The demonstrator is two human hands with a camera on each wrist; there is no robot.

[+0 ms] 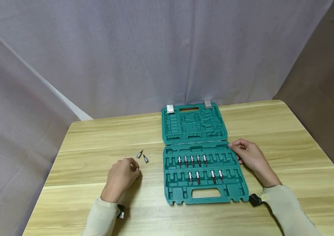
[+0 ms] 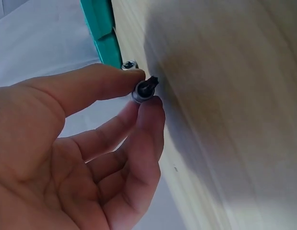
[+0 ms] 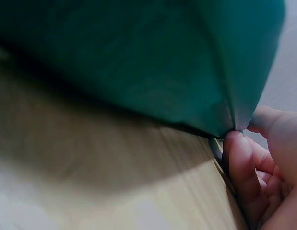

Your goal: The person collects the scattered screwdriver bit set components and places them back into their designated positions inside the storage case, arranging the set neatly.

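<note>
A teal tool case lies open on the wooden table, with several bit sockets standing in its lower tray. My left hand is left of the case and pinches a small bit socket between thumb and fingertips just above the table. Two more loose bit sockets lie on the wood just beyond that hand. My right hand rests at the case's right edge near the hinge, fingers curled against the teal rim.
The case's lid lies flat toward the back of the table. Grey cloth hangs behind and to the left. The table's left edge is near my left hand.
</note>
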